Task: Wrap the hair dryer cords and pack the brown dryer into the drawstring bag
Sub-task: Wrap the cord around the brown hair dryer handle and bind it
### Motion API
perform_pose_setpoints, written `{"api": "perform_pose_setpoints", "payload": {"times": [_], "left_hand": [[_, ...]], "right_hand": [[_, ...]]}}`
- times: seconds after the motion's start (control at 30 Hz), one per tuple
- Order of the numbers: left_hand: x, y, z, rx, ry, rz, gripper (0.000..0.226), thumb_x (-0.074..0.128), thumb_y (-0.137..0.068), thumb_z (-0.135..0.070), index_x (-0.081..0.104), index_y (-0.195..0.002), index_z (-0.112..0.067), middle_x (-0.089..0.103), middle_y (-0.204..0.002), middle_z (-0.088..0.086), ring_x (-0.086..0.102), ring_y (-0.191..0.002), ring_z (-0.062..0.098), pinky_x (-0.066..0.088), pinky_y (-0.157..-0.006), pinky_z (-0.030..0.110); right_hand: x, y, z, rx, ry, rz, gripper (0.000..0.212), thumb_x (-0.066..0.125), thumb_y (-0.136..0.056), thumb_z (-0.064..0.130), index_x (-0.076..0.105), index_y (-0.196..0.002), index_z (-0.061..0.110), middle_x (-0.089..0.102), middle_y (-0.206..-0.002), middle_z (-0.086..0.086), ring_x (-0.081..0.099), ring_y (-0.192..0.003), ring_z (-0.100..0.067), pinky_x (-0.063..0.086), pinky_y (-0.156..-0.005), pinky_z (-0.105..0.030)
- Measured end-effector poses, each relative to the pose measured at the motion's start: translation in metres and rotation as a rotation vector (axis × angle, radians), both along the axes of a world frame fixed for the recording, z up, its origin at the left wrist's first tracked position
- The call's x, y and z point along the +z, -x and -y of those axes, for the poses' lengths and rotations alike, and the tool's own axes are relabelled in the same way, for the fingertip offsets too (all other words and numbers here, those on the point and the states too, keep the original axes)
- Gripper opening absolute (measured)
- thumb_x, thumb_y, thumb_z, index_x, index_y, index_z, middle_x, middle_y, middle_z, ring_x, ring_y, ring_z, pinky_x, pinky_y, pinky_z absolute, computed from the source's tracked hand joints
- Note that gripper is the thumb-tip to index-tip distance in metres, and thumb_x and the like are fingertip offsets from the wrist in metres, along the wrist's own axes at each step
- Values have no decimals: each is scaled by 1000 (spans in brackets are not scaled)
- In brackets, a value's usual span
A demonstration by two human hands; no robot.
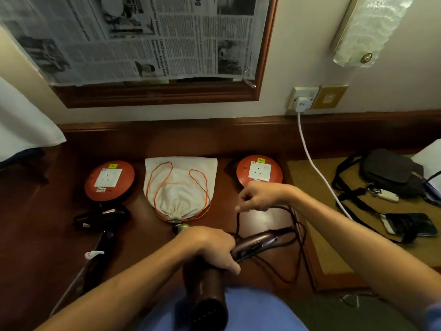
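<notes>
My left hand point(212, 249) grips the brown hair dryer point(210, 292) where barrel meets handle; its nozzle points toward me and its handle point(257, 244) angles to the right. My right hand point(260, 197) pinches the dryer's dark cord point(296, 249), which loops loosely on the desk at the right. The white drawstring bag point(179, 187) with orange strings lies flat at the desk's middle, its gathered mouth toward me. A black hair dryer point(100, 223) lies at the left, handle toward me.
Two red discs with white sockets point(108, 180) point(259, 172) flank the bag. A white cable point(315, 168) runs from the wall plug point(301, 103) across a tan mat point(322, 235). A black pouch point(389, 170), keys and a phone point(410, 226) lie at the right.
</notes>
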State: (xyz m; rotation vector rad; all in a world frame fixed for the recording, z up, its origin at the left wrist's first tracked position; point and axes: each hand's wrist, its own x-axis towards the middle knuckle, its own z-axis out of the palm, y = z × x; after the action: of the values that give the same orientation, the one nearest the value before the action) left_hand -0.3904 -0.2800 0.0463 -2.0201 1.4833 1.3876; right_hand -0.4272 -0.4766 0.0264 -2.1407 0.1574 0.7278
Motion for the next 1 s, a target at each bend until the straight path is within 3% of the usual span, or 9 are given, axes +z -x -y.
{"api": "perform_pose_setpoints", "payload": {"times": [0.17, 0.33, 0.5, 0.57, 0.63, 0.73, 0.87, 0.93, 1.0], "left_hand": [[-11, -15, -19, 227, -28, 5, 55, 65, -91, -55, 60, -130, -16, 65, -128, 8, 62, -107, 27, 44, -82, 30], [-26, -18, -31, 354, 12, 11, 57, 66, -90, -53, 57, -131, -14, 64, -131, 8, 63, -115, 27, 42, -82, 28], [-36, -31, -40, 509, -19, -12, 95, 71, -60, -68, 46, -129, -8, 64, -120, 8, 64, -99, 26, 55, -90, 39], [-41, -33, -41, 529, 29, -102, 87, 73, -55, -63, 45, -121, -13, 65, -109, 3, 66, -94, 21, 55, -85, 38], [-43, -33, -42, 525, 71, -200, 59, 77, -67, -49, 47, -109, -21, 65, -101, 0, 63, -88, 16, 52, -81, 36], [-45, -35, -46, 494, 123, -293, 27, 77, -73, -38, 60, -91, -29, 68, -95, -2, 60, -84, 10, 50, -77, 31], [-47, -36, -57, 585, 168, -443, 34, 84, -68, -23, 68, -98, -16, 72, -90, 5, 64, -81, 11, 54, -79, 36], [-46, -36, -62, 605, 203, -462, 30, 85, -69, -17, 64, -90, -22, 67, -82, 0, 62, -76, 11, 50, -74, 33], [-43, -33, -62, 610, 215, -452, 35, 86, -69, -19, 62, -91, -30, 69, -84, -2, 64, -78, 13, 52, -75, 34]], "right_hand": [[35, -19, -22, 179, 95, 127, 17, 66, -93, 20, 72, -84, 7, 60, -66, -4, 51, -55, -14, 43, -54, -33], [52, -5, -59, 280, 233, 267, 22, 63, -95, 25, 73, -84, 9, 69, -75, -4, 61, -67, -22, 50, -64, -40], [39, 32, -85, 165, 154, 286, 20, 57, -97, 22, 73, -95, 13, 74, -88, -1, 66, -79, -18, 53, -75, -43], [36, 46, -86, 112, 42, 269, 18, 56, -99, 20, 73, -94, 14, 72, -85, 0, 64, -76, -18, 51, -73, -42], [34, 61, -88, 79, -78, 262, 19, 56, -101, 18, 71, -91, 12, 67, -81, -1, 59, -73, -19, 48, -71, -40], [27, 86, -96, 18, -169, 259, 18, 57, -102, 18, 71, -95, 10, 68, -88, 5, 59, -78, -10, 45, -72, -25], [12, 113, -102, -74, -232, 266, 20, 58, -102, 23, 70, -89, 15, 64, -77, 1, 51, -69, -14, 42, -68, -34], [1, 122, -102, -108, -274, 218, 23, 58, -102, 26, 67, -81, 21, 58, -72, -3, 43, -67, -10, 39, -66, -38], [-15, 123, -98, -118, -288, 119, 26, 59, -102, 30, 70, -86, 13, 59, -75, -9, 43, -71, -6, 38, -67, -39]]}}
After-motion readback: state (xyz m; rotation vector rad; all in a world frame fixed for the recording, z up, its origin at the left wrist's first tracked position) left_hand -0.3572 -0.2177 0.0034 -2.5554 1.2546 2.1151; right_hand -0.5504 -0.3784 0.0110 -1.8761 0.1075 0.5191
